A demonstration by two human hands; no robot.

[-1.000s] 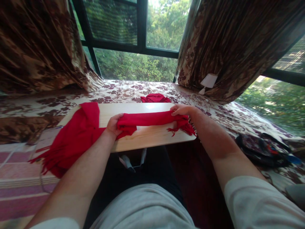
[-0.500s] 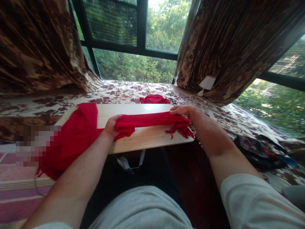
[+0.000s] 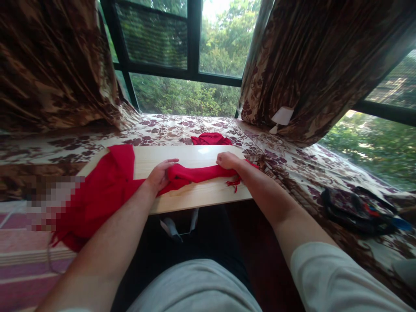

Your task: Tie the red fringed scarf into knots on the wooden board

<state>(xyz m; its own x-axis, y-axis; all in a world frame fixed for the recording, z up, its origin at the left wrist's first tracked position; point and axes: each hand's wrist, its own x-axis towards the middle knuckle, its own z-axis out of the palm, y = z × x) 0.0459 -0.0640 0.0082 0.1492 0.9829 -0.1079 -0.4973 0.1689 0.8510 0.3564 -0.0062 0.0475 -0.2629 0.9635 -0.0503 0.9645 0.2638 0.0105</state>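
A red scarf (image 3: pixel 198 174) with fringed ends lies folded in a long strip across a pale wooden folding table (image 3: pixel 182 151). At the strip's left end, my left hand (image 3: pixel 159 175) holds the fold loosely, its upper fingers stretched along the edge. My right hand (image 3: pixel 229 161) is closed on the strip near its fringed right end, and the wrist partly covers the fringe. More red fabric spreads from the left side of the table toward the lower left, partly behind my left forearm.
Another bunched red cloth (image 3: pixel 212 138) lies behind the table on the floral cover (image 3: pixel 156 125). A small white lamp (image 3: pixel 282 117) stands by the right curtain (image 3: pixel 292 65). To the right is a black bag (image 3: pixel 354 212). Metal table legs (image 3: pixel 172 229) show below.
My right hand has moved left along the scarf and closed into a fist. The strip is now slacker and bunched near my left hand, whose fingers have stretched out.
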